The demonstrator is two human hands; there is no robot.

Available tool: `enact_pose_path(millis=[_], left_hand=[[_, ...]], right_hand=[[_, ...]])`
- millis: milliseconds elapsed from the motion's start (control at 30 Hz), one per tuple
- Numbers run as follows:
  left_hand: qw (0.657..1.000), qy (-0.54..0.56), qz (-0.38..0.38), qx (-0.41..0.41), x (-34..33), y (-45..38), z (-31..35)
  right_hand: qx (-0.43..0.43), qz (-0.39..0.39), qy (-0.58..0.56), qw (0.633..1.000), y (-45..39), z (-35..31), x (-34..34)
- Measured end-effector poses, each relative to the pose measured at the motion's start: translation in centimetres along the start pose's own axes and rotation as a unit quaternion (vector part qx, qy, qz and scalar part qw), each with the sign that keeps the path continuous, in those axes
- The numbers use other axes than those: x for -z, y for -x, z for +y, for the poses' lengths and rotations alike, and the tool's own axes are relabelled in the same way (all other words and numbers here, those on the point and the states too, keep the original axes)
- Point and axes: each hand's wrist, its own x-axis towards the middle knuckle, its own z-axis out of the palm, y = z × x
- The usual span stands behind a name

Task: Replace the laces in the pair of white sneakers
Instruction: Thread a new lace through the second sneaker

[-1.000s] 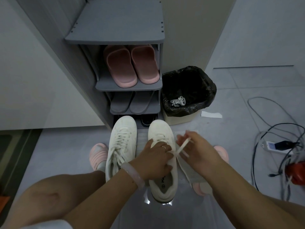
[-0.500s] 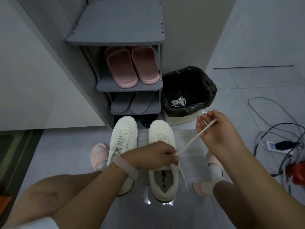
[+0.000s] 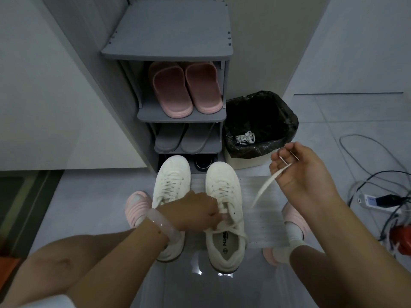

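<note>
On floor, head view: two white sneakers side by side, left sneaker (image 3: 172,190) fully laced, right sneaker (image 3: 224,210) part-laced. One lace (image 3: 263,188) runs from right sneaker's eyelets up to right hand (image 3: 300,174), raised right of the shoe, fingers curled, pinching lace end. Left hand (image 3: 195,211) rests on right sneaker's tongue, fingers curled, pinching lace there. One old lace bundle (image 3: 245,137) in bin (image 3: 260,121)

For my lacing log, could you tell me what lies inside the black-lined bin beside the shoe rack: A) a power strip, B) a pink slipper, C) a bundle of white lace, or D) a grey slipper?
C: a tangled bundle of white lace rests on the black liner inside the bin, right of the shoe rack.
</note>
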Motion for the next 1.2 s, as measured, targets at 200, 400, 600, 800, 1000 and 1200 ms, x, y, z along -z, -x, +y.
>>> enact_pose_path(millis=[200, 400, 600, 800, 1000, 1200], left_hand=[[0.997, -0.019, 0.056, -0.054, -0.4, 0.2, 0.1], [0.996, -0.07, 0.039, -0.037, -2.7, -0.6, 1.3], [0.996, -0.065, 0.033, -0.051, -2.3, -0.4, 1.7], [0.996, 0.068, 0.039, -0.032, -0.9, 0.4, 1.2], [0.999, 0.011, -0.029, -0.035, -1.4, 0.2, 1.9], [0.998, 0.035, -0.026, -0.036, -1.0, 0.0, 2.3]], right_hand=[[-0.002, -0.012, -0.002, 1.0, 0.0, -0.1, 0.1], [-0.036, -0.021, 0.138, 0.989, 0.0, -0.1, 0.6], [-0.107, -0.092, 0.816, 0.561, 0.2, 3.6, 4.2], [-0.284, -0.026, 0.652, 0.703, 0.0, 7.0, 5.5], [-0.288, -0.009, 0.548, 0.786, 0.4, 7.5, 4.9], [-0.215, -0.005, 0.189, 0.958, 0.3, 5.1, 3.0]])
